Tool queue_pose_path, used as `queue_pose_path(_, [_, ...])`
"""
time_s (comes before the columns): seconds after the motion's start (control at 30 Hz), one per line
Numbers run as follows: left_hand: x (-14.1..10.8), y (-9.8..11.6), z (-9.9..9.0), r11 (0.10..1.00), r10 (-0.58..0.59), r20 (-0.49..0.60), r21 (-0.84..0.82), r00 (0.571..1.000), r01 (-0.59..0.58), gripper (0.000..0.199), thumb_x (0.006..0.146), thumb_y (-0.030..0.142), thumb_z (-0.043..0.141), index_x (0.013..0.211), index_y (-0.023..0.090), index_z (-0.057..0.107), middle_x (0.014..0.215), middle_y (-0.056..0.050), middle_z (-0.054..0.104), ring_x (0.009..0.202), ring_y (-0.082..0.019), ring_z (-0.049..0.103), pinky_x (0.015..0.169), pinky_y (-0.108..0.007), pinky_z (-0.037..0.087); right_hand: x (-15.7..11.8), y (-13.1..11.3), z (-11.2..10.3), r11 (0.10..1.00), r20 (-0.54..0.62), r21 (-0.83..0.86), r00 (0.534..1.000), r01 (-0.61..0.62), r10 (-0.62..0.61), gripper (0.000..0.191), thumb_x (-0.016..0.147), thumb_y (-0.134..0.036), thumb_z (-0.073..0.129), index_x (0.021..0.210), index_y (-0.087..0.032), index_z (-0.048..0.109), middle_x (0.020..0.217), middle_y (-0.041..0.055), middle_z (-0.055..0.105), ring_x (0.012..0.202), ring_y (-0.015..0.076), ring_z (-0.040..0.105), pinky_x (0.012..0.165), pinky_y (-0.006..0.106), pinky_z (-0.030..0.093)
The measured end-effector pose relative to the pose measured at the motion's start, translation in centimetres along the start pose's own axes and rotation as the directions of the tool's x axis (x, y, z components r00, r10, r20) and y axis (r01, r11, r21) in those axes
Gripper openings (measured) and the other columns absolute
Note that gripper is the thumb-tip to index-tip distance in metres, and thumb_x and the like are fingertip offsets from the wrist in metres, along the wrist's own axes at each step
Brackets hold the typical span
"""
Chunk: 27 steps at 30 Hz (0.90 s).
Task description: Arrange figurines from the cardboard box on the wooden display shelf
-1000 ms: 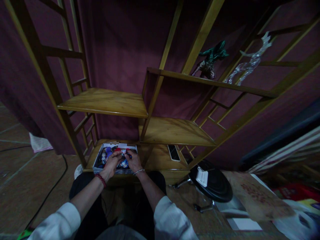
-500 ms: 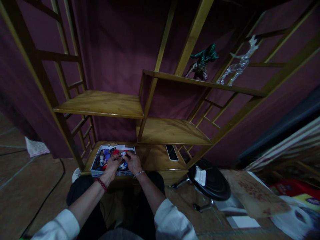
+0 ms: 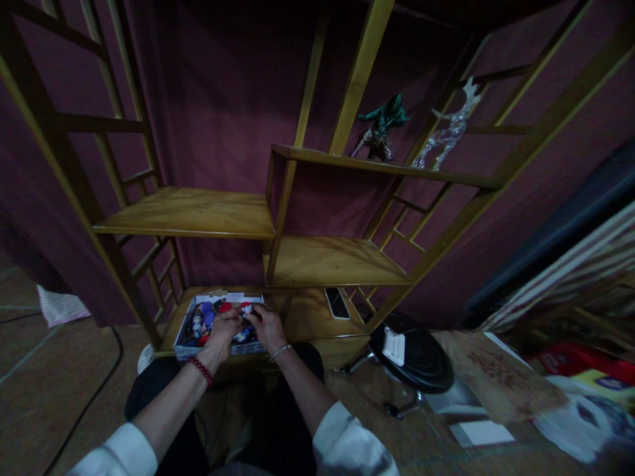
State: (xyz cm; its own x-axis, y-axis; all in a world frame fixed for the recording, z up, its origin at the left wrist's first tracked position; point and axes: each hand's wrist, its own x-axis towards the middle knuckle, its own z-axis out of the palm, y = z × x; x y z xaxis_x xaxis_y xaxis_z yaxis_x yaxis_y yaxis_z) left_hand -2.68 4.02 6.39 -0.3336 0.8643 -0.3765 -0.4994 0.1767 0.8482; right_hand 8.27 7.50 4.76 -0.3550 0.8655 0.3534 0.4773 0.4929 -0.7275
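Observation:
A white cardboard box (image 3: pixel 184 349) on the lowest shelf holds several small toy figurines (image 3: pixel 197 324), with purple, red, blue and dark parts. Over the box, both hands meet around one small figurine (image 3: pixel 246 308) with a red top and a pale front. My right hand (image 3: pixel 268 328) pinches it from the right. My left hand (image 3: pixel 224 330), wearing a red bead bracelet, has its fingers closed against the figurine's lower left side. The fingers partly cover the figurine, and its finer details are too small to make out.
A phone (image 3: pixel 337 303) lies on the lowest shelf, right of the box. Wooden shelves (image 3: pixel 193 210) rise in front of me. Higher up stand a green-and-brown figure (image 3: pixel 381 129) and a clear deer figure (image 3: pixel 449 135). A black stool (image 3: pixel 421 363) stands at the right.
The figurine has been turned in the fingers, and its red top now shows. Both hands stay together over the box. The camera view has shifted slightly to the right.

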Motion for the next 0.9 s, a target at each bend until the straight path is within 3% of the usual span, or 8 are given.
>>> queue_pose_path(0.1, [0.1, -0.5, 0.2, 1.000, 0.007, 0.009, 0.014, 1.000, -0.007, 0.019, 0.064, -0.006, 0.051, 0.065, 0.010, 0.061, 0.059, -0.002, 0.062, 0.058, -0.011, 0.057, 0.066, -0.026, 0.046, -0.4, 0.3, -0.2, 1.000, -0.009, -0.003, 1.000, 0.003, -0.003, 0.017, 0.081, -0.025, 0.053, 0.095, -0.023, 0.062, 0.093, 0.0016, 0.064, 0.086, 0.0122, 0.059, 0.077, 0.021, 0.044])
queue_pose_path(0.27, [-0.1, -0.9, 1.0, 0.999, 0.008, 0.125, 0.033, 0.992, -0.013, 0.016, 0.062, -0.001, 0.055, 0.072, 0.009, 0.063, 0.063, -0.004, 0.064, 0.061, -0.013, 0.059, 0.066, -0.026, 0.046, -1.0, 0.8, -0.7, 0.999, -0.045, -0.036, 0.999, -0.031, 0.030, 0.018, 0.080, -0.025, 0.054, 0.096, -0.025, 0.062, 0.091, 0.0012, 0.065, 0.082, 0.0126, 0.059, 0.074, 0.021, 0.045])
queue_pose_path(0.67, [-1.4, -1.7, 3.1, 0.987, 0.037, 0.172, 0.149, 0.984, -0.063, 0.022, 0.057, 0.001, 0.056, 0.075, 0.013, 0.062, 0.065, -0.002, 0.063, 0.061, -0.012, 0.058, 0.062, -0.023, 0.045, -3.1, 1.0, -3.5, 0.999, -0.113, -0.040, 0.994, -0.015, 0.011, 0.017, 0.079, -0.023, 0.052, 0.093, -0.020, 0.063, 0.083, 0.0032, 0.062, 0.078, 0.0131, 0.058, 0.071, 0.021, 0.045])
queue_pose_path(0.8, [-2.1, -1.8, 3.7, 0.983, 0.056, 0.144, 0.163, 0.988, -0.080, 0.018, 0.057, 0.004, 0.058, 0.072, 0.014, 0.059, 0.064, -0.001, 0.060, 0.061, -0.013, 0.057, 0.062, -0.026, 0.046, -3.8, 0.7, -4.8, 0.999, -0.124, -0.028, 0.992, -0.032, 0.029, 0.018, 0.080, -0.024, 0.051, 0.093, -0.020, 0.062, 0.085, 0.0031, 0.063, 0.079, 0.0134, 0.059, 0.071, 0.021, 0.045])
queue_pose_path(0.9, [-2.7, -1.5, 4.3, 0.960, 0.089, 0.192, 0.244, 0.977, -0.135, 0.013, 0.057, 0.008, 0.058, 0.068, 0.014, 0.057, 0.065, 0.000, 0.059, 0.063, -0.013, 0.057, 0.062, -0.026, 0.046, -4.2, 0.4, -5.9, 1.000, -0.133, -0.010, 0.991, -0.009, 0.008, 0.019, 0.080, -0.024, 0.050, 0.095, -0.021, 0.062, 0.085, 0.0026, 0.064, 0.081, 0.0137, 0.059, 0.073, 0.022, 0.045])
